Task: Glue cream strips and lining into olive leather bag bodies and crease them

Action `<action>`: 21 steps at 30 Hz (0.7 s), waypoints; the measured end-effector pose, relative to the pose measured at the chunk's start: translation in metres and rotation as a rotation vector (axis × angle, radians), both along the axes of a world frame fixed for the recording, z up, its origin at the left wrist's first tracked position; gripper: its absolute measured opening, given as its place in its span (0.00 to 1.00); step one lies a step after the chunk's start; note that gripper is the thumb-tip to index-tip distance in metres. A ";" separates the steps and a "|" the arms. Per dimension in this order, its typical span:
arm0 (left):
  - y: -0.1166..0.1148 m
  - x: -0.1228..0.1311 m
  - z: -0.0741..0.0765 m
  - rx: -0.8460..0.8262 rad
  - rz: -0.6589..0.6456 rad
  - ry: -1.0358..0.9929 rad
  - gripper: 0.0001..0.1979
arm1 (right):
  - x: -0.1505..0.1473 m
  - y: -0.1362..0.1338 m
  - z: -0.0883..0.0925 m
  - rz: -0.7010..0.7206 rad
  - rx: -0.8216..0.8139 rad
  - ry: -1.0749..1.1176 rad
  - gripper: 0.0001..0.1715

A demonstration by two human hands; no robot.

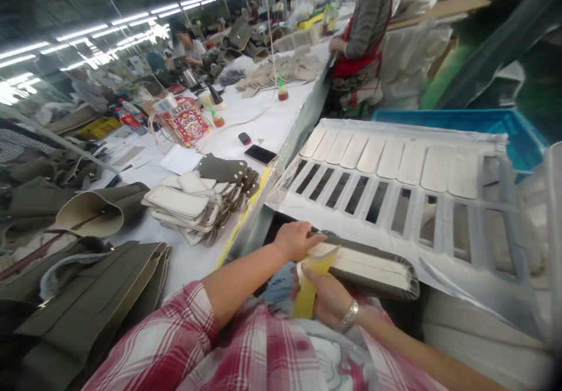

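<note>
My left hand (295,240) rests closed on the near end of a long stack of flat white pieces with dark edges (373,267), which lies across my lap. My right hand (327,297) is under that end, pinching a yellow strip (309,285) that peels off the top piece and hangs down. A silver bracelet sits on my right wrist.
A white slotted rack (421,203) with flat white pieces laid in its far row stands ahead. A blue bin (513,124) is behind it. On the left table (272,124) lie piles of white pieces (184,206), olive bag parts (88,297) and a phone (260,154). A person in a red apron (364,34) stands beyond.
</note>
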State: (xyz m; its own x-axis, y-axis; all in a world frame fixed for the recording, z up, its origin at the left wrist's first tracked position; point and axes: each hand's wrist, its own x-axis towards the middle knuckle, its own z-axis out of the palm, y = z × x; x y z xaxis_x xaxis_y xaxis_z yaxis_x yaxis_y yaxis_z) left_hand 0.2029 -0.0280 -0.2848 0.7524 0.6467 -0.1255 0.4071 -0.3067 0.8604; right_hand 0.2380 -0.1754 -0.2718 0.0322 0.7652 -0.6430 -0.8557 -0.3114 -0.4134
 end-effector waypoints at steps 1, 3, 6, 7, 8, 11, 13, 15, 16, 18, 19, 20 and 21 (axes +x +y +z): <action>0.002 -0.005 -0.001 -0.116 0.022 -0.051 0.25 | 0.002 -0.004 0.003 0.010 -0.012 -0.005 0.13; 0.005 -0.019 -0.002 -0.327 0.079 -0.145 0.30 | 0.009 -0.014 0.011 -0.017 -0.035 -0.018 0.15; 0.001 -0.043 -0.009 -0.652 0.197 -0.299 0.30 | 0.029 -0.033 0.025 -0.147 0.049 -0.109 0.19; -0.003 -0.050 -0.012 -0.752 0.216 -0.359 0.28 | 0.038 -0.041 0.031 -0.180 0.061 -0.140 0.20; -0.008 -0.055 -0.015 -0.812 0.218 -0.414 0.26 | 0.049 -0.049 0.036 -0.207 0.063 -0.174 0.21; -0.022 -0.065 -0.022 -0.772 0.193 -0.493 0.25 | 0.091 -0.073 0.046 -0.287 0.043 -0.318 0.24; -0.027 -0.065 -0.023 -0.712 0.222 -0.486 0.25 | 0.126 -0.089 0.043 -0.368 -0.007 -0.479 0.23; -0.028 -0.063 -0.021 -0.651 0.233 -0.458 0.22 | 0.160 -0.102 0.030 -0.420 -0.116 -0.685 0.18; -0.027 -0.063 -0.020 -0.603 0.225 -0.435 0.21 | 0.176 -0.107 0.021 -0.425 -0.167 -0.768 0.15; -0.024 -0.061 -0.016 -0.468 0.190 -0.372 0.19 | 0.204 -0.114 0.001 -0.418 -0.281 -0.876 0.10; -0.022 -0.060 -0.014 -0.392 0.170 -0.335 0.19 | 0.215 -0.116 -0.009 -0.424 -0.334 -0.910 0.08; -0.020 -0.058 -0.012 -0.323 0.154 -0.299 0.18 | 0.225 -0.117 -0.019 -0.429 -0.391 -0.943 0.05; -0.019 -0.056 -0.010 -0.270 0.142 -0.272 0.18 | 0.234 -0.117 -0.027 -0.429 -0.455 -0.986 0.04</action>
